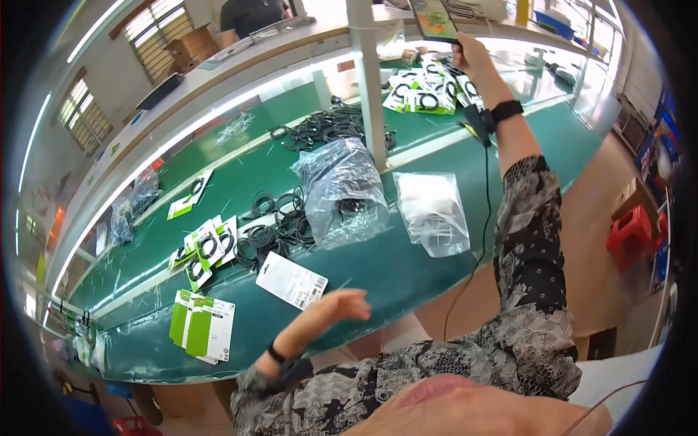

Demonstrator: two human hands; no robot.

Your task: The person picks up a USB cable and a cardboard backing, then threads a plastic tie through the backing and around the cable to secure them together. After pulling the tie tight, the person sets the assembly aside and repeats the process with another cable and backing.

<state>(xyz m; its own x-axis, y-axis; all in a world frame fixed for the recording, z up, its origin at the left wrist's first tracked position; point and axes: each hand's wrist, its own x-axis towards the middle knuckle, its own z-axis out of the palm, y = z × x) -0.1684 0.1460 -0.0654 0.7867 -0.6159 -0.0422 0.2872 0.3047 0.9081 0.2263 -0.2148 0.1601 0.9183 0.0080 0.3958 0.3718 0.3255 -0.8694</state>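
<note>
My right hand [474, 57] is stretched far out over the bench, fingers closed on the edge of what looks like a phone [435, 19], flat and dark-rimmed with a coloured face. The frame's top edge cuts the phone off. Close to me, my left hand [343, 305] hovers by the bench's front edge, holding nothing, its fingers loosely stretched. Nearest to it lies a white packaging card [292, 281]. Left of that is a fanned stack of green-and-white cards [203, 327]. Black coiled cables [265, 243] lie behind the white card.
Cards with cables [207, 247] are piled left. Mid-bench stand a clear bag [342, 192] and a bag of white pieces [434, 211]. A white post [369, 87] rises behind them; more carded cables [429, 91] lie beyond. A wire [483, 232] hangs from my right wrist.
</note>
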